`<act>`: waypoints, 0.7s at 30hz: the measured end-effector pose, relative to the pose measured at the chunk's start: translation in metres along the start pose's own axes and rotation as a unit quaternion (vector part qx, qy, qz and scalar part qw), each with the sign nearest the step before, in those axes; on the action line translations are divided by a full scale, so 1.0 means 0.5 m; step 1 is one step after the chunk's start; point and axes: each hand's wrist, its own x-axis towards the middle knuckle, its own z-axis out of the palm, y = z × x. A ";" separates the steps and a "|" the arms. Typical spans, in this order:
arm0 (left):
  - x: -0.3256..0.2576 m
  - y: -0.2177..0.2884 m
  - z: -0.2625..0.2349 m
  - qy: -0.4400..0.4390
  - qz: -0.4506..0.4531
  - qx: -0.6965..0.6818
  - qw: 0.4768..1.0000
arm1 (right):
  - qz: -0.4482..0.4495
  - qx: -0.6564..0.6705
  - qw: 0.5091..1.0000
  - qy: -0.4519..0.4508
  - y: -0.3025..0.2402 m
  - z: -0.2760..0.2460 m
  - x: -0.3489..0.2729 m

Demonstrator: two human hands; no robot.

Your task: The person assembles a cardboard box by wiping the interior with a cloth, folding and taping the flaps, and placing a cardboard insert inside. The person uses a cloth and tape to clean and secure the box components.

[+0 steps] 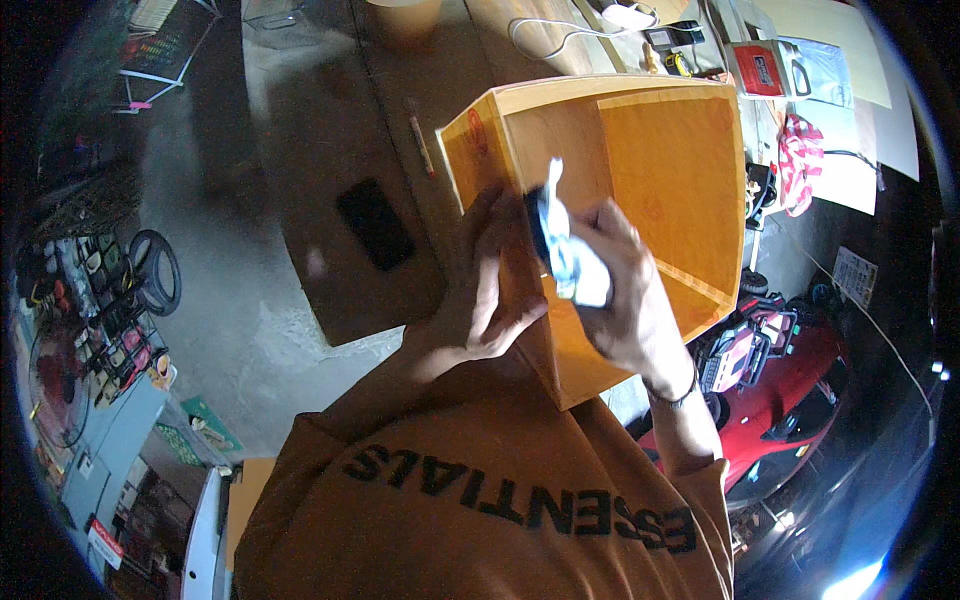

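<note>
An open wooden box (670,150), orange-brown inside, stands tilted on the workbench in front of me. My left hand (485,300) grips its left wall, with the thumb on the wall and the fingers stretched along the side in shadow. In my right hand (625,290), over the box's opening, is a white-and-blue bottle (585,275) with a thin white tip pointing away from me. Beside the tip, a dark part lies close to the box's left edge. Glare and blur hide the bottle's details and whether its tip touches the wood.
A black phone (375,223) and a pencil (421,146) lie on the dark tabletop (340,290) to the left. Beyond the box are a white cable (560,45), a yellow tape measure (678,64) and a red-and-white cloth (800,165). At right stand a pink toy vehicle (745,350) and a red car (780,400).
</note>
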 end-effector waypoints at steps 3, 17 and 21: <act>-0.009 -0.016 0.015 0.023 -0.081 -0.078 0.993 | 0.045 -0.026 0.996 -0.068 -0.023 -0.013 -0.073; 0.015 -0.029 0.007 0.057 0.048 -0.036 0.997 | 0.062 -0.106 0.974 -0.192 -0.062 -0.030 -0.217; 0.006 -0.046 0.021 0.055 -0.011 -0.078 0.995 | 0.086 -0.106 0.987 -0.088 -0.052 0.004 -0.168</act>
